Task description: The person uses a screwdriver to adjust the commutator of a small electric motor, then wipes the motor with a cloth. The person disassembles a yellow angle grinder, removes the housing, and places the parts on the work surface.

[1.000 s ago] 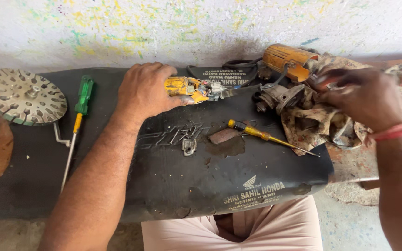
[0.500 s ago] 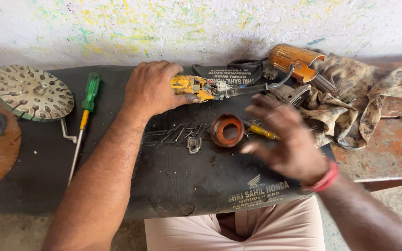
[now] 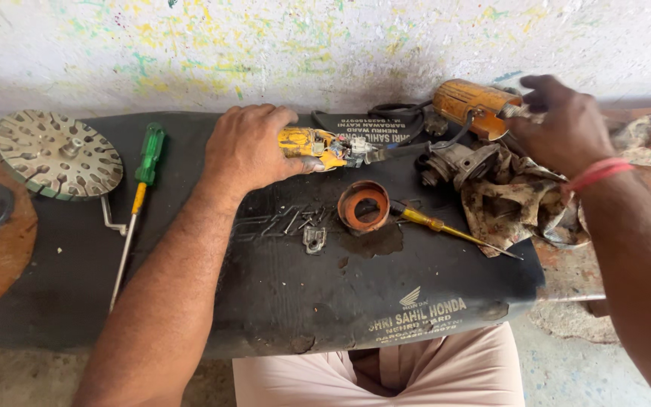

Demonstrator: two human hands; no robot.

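Black rubber matting (image 3: pixel 190 316) covers the bench. On it the left hand (image 3: pixel 246 147) closes over a yellow tool body (image 3: pixel 318 143) at the far middle. The right hand (image 3: pixel 563 128), fingers curled, grips an orange cylindrical housing (image 3: pixel 469 102) at the far right, above a dirty rag (image 3: pixel 514 203). An orange ring cap (image 3: pixel 363 206) and a yellow-handled screwdriver (image 3: pixel 446 228) lie between them, nearer.

Just one view, a head cam looking steeply down from close up at the black rubber mat (image 3: pixel 280 301) on the bench, facing the paint-speckled wall (image 3: pixel 325 45) along its far edge, wearer's lap at the near edge.
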